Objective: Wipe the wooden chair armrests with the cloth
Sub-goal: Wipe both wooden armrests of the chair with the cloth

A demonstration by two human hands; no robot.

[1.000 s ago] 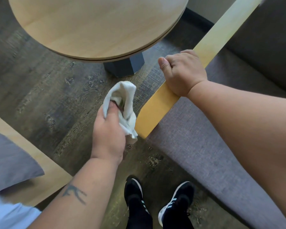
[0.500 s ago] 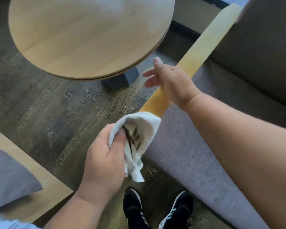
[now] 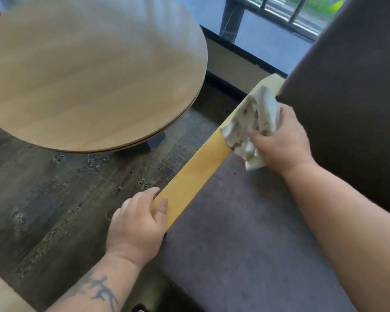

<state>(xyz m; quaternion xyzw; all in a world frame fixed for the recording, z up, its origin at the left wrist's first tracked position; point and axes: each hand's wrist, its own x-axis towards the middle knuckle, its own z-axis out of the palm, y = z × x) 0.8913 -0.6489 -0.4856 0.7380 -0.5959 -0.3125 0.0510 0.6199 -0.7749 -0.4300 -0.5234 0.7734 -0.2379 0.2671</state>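
Observation:
A yellow wooden armrest (image 3: 196, 174) runs diagonally from the lower middle up to the chair's back at the upper right. My right hand (image 3: 282, 140) holds a crumpled white cloth (image 3: 250, 124) pressed on the far part of the armrest, close to the dark backrest (image 3: 351, 91). My left hand (image 3: 137, 224) grips the near end of the armrest, thumb on top and fingers over its outer edge.
A round light-wood table (image 3: 88, 75) on a dark base stands left of the armrest over dark plank flooring (image 3: 54, 199). The grey seat cushion (image 3: 245, 244) lies right of the armrest. A window with railings (image 3: 279, 19) is at the top. Another wooden armrest corner (image 3: 0, 293) shows bottom left.
The cloth passed from my left hand to my right hand, which moved it up to the far end of the armrest. My left hand took hold of the near end. The view tilted up.

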